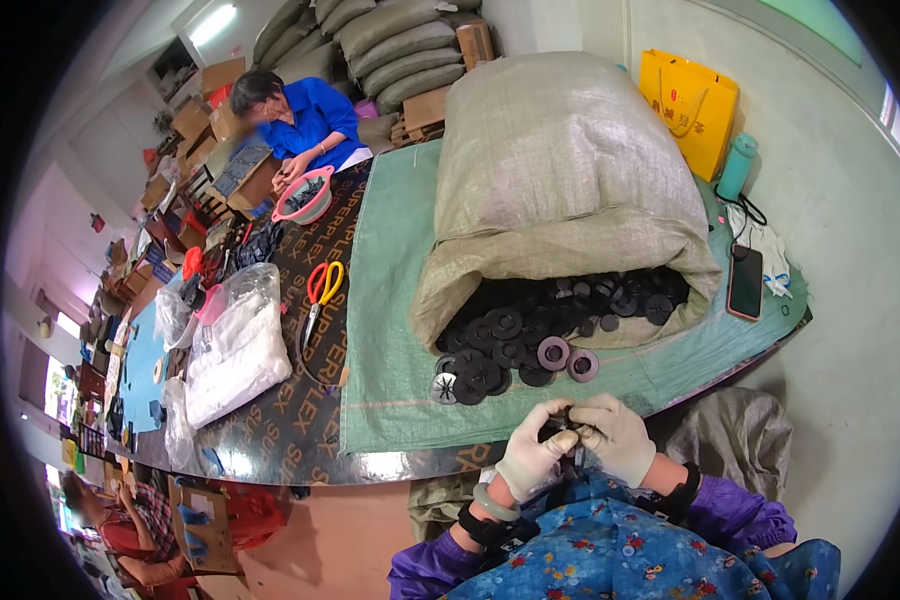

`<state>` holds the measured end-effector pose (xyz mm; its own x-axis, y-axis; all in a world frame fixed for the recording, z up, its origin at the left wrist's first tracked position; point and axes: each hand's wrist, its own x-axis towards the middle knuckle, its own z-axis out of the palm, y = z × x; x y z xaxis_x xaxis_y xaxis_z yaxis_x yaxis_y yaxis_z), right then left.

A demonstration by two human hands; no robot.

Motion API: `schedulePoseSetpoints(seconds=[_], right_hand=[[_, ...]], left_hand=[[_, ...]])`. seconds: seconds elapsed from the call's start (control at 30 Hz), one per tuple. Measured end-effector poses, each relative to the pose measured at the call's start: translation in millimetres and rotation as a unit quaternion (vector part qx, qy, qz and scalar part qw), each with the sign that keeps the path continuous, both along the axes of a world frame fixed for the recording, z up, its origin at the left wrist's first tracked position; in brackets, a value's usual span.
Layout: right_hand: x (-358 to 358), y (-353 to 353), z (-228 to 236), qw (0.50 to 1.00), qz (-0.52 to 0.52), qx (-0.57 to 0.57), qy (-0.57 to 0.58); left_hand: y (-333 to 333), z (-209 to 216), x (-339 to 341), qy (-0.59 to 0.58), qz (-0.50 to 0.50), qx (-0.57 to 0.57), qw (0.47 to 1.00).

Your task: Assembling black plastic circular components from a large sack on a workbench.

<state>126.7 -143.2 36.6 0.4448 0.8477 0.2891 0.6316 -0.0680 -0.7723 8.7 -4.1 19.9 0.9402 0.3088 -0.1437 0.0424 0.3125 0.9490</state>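
Note:
My left hand (533, 455) and my right hand (616, 440), both in white gloves with bare fingertips, meet in front of my body just past the table's near edge. Between their pinched fingers is a small black part (558, 424), mostly covered, so its exact kind does not show. Beyond them, a big woven sack (570, 150) lies on its side with its mouth toward me. Black round plastic pieces (508, 352) fill the mouth and spill out in a pile. Two purplish rings (553, 353) and one silvery disc (444, 388) lie at the pile's front.
A green woven sheet (395, 330) covers this part of the table. Scissors (320, 300) and a clear bag of white material (235, 350) lie to the left. A phone (744, 282), a teal bottle (738, 165) and a yellow bag (685, 110) are rightward. A person in blue (320, 115) works beside a pink-rimmed basket (305, 197).

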Motion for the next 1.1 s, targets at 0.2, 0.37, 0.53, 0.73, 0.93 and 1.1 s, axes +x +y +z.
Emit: schedulePoseSetpoints(seconds=[0.2, 0.37, 0.53, 0.73, 0.93, 1.1], right_hand=[[0.6, 6.1, -6.5, 0.998, -0.002, 0.013, 0.056], [2.2, 1.2, -12.7, 0.976, -0.057, -0.068, 0.198], [-10.4, 8.6, -9.4, 0.995, -0.064, -0.049, 0.058], [-16.6, 14.8, -9.0, 0.998, -0.055, 0.028, -0.03], [1.2, 15.8, -15.9, 0.907, 0.009, -0.144, 0.395], [25.5, 4.4, -24.6, 0.937, -0.057, -0.071, 0.336]], left_hand=[[-0.8, -4.1, -3.0, -0.03, 0.026, 0.182, 0.983], [-4.6, -6.9, 3.1, -0.084, 0.049, 0.399, 0.912], [-3.7, -8.9, -5.9, -0.033, 0.028, 0.109, 0.993], [-1.7, -5.6, -11.5, -0.037, 0.018, -0.02, 0.999], [6.0, -14.1, -31.7, -0.036, 0.045, 0.302, 0.951], [49.2, -19.6, -117.9, -0.026, 0.137, -0.073, 0.987]])
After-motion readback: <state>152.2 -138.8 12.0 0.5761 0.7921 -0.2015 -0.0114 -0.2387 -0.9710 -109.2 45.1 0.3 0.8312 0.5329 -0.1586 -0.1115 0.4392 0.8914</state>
